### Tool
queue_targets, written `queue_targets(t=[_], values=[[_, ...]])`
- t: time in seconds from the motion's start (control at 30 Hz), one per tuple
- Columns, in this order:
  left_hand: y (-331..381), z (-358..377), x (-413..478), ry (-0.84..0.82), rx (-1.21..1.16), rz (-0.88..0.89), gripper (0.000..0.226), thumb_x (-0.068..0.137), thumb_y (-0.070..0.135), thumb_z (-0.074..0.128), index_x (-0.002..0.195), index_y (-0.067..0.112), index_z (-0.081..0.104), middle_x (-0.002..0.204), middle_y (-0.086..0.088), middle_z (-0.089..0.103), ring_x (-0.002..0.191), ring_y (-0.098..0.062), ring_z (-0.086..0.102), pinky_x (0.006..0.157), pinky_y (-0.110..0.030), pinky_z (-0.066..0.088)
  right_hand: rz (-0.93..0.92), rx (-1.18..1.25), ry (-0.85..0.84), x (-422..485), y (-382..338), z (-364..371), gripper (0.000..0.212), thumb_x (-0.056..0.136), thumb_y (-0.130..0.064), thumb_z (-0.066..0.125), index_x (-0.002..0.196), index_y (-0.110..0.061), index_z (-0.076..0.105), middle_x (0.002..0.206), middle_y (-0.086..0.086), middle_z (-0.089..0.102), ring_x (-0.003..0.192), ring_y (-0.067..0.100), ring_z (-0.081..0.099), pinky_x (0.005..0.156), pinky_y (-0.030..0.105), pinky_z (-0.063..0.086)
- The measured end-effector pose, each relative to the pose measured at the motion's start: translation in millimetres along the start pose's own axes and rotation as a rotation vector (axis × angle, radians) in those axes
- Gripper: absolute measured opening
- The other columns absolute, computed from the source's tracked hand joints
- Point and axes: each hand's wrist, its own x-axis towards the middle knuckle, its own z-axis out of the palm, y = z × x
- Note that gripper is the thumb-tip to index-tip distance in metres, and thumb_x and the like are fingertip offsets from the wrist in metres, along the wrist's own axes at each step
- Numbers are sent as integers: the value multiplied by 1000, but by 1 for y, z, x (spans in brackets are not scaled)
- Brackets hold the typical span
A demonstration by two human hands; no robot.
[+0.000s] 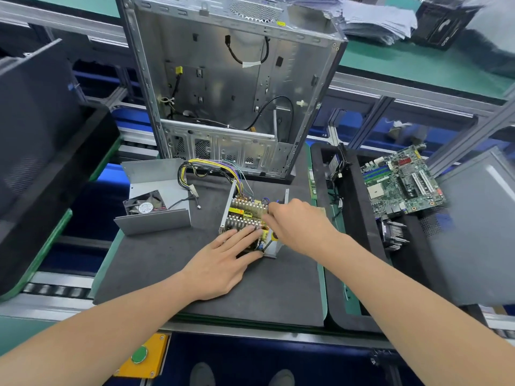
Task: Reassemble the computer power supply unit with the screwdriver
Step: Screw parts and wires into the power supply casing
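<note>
Metal power supply unit [245, 208] under left hand [220, 260]

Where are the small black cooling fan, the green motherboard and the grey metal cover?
Small black cooling fan [145, 208]: head view, round centre label.
Green motherboard [401, 185]: head view, middle of board.
Grey metal cover [156, 222]: head view, flat front wall.

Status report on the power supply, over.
Left hand flat on open power supply. Right hand curled over its board, grip unclear. Fan cover off, lying left.
</note>
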Motion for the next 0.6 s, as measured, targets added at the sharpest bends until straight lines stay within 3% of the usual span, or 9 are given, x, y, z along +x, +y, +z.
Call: queue_targets(t=[0.1, 0.17, 0.23, 0.3, 0.37, 0.43, 0.5, 0.6], values=[[0, 1, 0, 9, 0, 1, 50, 98, 33, 49, 148, 28, 48, 173, -9, 4, 160, -26, 6, 129, -43, 6, -202, 58, -28, -9, 5, -11, 31, 108, -50, 46, 103, -20, 52, 100, -1, 48, 77, 30, 56, 60, 35, 33], [0, 1, 0, 2, 11, -2, 52, 98, 34, 49, 150, 29, 46, 173, -9, 4, 160, -26, 5, 129, -43, 3, -376, 27, -64, -12, 12, -21, 22, 105, -44, 58, 110, -22, 58, 118, -3, 48, 76, 24, 54, 56, 30, 29], [0, 2, -1, -4, 22, -3, 54, 98, 36, 48, 152, 30, 44, 173, -9, 7, 160, -26, 5, 129, -43, 2, -502, -18, -135, -13, 17, -24, 9, 102, -29, 64, 109, -23, 61, 121, -4, 49, 85, 22, 59, 53, 27, 25], [0, 2, -1, -10, 24, -4, 55, 98, 36, 48, 153, 30, 43, 172, -9, 9, 160, -26, 5, 129, -43, 3, -547, -2, -185, -12, 16, -22, 7, 102, -19, 62, 108, -19, 64, 116, -2, 54, 95, 24, 61, 63, 32, 39], [0, 2, -1, -8, 25, -4, 54, 98, 36, 47, 152, 30, 44, 173, -8, 7, 160, -26, 5, 129, -43, 4, -509, 26, -148, -13, 11, -18, 9, 104, -21, 59, 108, -16, 65, 108, 0, 59, 96, 26, 62, 72, 36, 45], [0, 2, -1, -7, 22, -4, 54, 98, 35, 47, 151, 29, 45, 173, -9, 4, 160, -26, 5, 129, -44, 6, -398, -1, -32, -13, 7, -13, 19, 107, -32, 53, 106, -16, 64, 92, 2, 62, 88, 29, 65, 66, 35, 38], [0, 1, -1, -16, 17, -4, 53, 98, 35, 48, 150, 28, 45, 173, -9, 7, 160, -26, 5, 129, -44, 7, -182, -16, 8, -10, 2, -5, 30, 110, -40, 46, 104, -16, 63, 73, 3, 52, 84, 36, 66, 62, 35, 35], [0, 1, -1, -21, 15, -3, 52, 98, 35, 48, 149, 29, 46, 173, -8, 9, 160, -26, 5, 128, -45, 9, 66, 130, -6, -6, -2, 2, 32, 109, -46, 46, 93, -20, 57, 76, 6, 52, 87, 39, 66, 63, 35, 40]])
